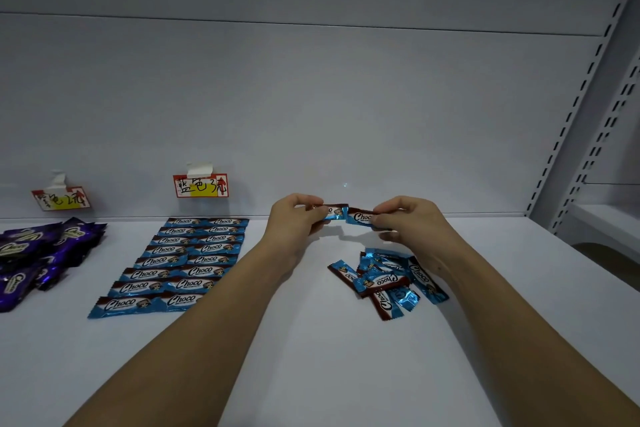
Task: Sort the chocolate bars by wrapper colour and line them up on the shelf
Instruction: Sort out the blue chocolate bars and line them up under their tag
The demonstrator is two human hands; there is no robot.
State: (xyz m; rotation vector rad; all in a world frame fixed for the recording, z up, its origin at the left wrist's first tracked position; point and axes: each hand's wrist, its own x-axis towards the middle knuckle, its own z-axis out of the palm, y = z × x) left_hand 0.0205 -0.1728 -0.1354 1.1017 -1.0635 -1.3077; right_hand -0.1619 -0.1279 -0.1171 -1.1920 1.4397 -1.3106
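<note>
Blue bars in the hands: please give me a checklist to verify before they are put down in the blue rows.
1. Grip: left hand pinches one blue bar, right hand pinches another blue bar. Ok.
2. Colour match: both wrappers are blue, like the rows below the blue label. Ok.
3. Free space: bare shelf in front of the rows. Ok.
4. Rows tidy: two columns, aligned. Ok.
5. Held bars facing like the rows: partly covered by fingers. Cannot tell.
6. Sorting finished: loose blue pile and purple heap remain unaligned. Not ok.
</note>
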